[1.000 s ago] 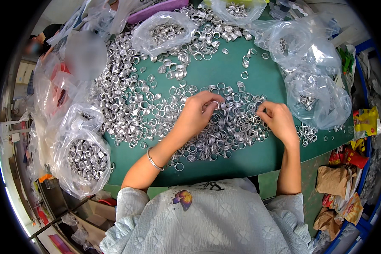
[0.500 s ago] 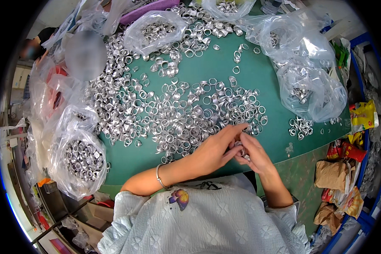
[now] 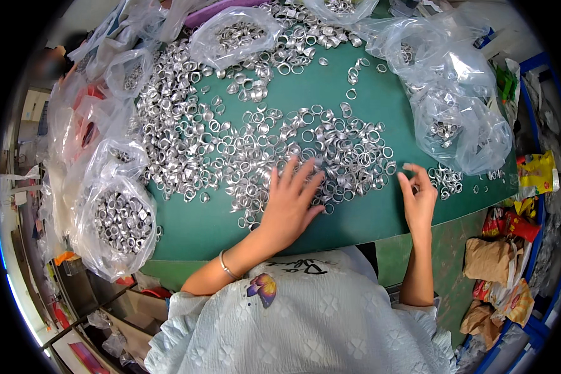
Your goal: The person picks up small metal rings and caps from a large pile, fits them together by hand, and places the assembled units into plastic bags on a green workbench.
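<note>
My left hand [image 3: 288, 209] lies with fingers spread over the near edge of a wide heap of silver metal rings [image 3: 255, 149] on the green tabletop. Its fingertips touch rings, and nothing is gripped in it. My right hand [image 3: 420, 198] hovers over the table to the right of that heap, thumb and bent index finger apart, with no ring visible between them. Its other fingers curl inward, and the palm is partly hidden. Just beyond it on the right sits a small separate cluster of rings [image 3: 445, 182].
Clear plastic bags with rings stand at the left [image 3: 123, 223], the back [image 3: 234, 37] and the right [image 3: 458, 134]. A purple tray [image 3: 221, 11] lies at the far edge. Snack packets and a brown paper bag [image 3: 489, 257] are beside the table on the right.
My hands were together, with rings between their fingers. They have parted: the left moved left onto the heap and spread its fingers, the right moved right toward the small cluster.
</note>
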A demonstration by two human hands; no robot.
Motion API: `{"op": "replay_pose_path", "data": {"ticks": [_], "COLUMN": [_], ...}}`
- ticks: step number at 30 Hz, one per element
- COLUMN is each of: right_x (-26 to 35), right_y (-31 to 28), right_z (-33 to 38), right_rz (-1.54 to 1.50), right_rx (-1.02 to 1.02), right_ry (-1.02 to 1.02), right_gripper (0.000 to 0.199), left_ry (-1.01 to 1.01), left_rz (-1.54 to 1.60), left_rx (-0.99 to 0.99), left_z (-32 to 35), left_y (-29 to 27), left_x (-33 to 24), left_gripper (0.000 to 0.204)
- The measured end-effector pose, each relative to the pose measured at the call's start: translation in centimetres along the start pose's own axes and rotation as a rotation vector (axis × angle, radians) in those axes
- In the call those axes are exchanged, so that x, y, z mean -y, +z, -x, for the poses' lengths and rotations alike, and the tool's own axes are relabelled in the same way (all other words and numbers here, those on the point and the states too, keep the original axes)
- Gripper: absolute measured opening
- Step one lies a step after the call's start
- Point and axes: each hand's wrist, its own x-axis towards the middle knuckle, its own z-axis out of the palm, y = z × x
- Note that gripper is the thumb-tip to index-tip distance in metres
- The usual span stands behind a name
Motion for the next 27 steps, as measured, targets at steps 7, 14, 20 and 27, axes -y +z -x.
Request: {"op": "replay_pose_path", "data": {"ticks": [7, 14, 20, 27], "right_x": [0.3, 2.5, 5.2, 7.1], "right_y": [1.4, 1.8, 1.5, 4.1], "right_z": [-1.3, -2.3, -0.9, 2.1], "right_rz": [0.239, 0.123, -0.289, -0.393], "right_rx": [0.1, 0.059, 0.272, 0.294], "right_ry": [-0.082, -0.057, 0.141, -0.037], "right_gripper": [0.017, 0.016, 0.017, 0.016], "left_ry": [0.045, -0.161, -0.255, -0.3], "left_rz": [-0.148, -0.096, -0.033, 0.14], "left_rx": [0.077, -0.042, -0.175, -0.099], "left_z": [1.3, 2.1, 3.4, 7.3], "left_y": [1.0, -0.8, -1.8, -3.4], "left_x": [0.6, 1.8, 2.7, 2.2], "left_gripper": [0.054, 0.041, 0.041, 0.054]}}
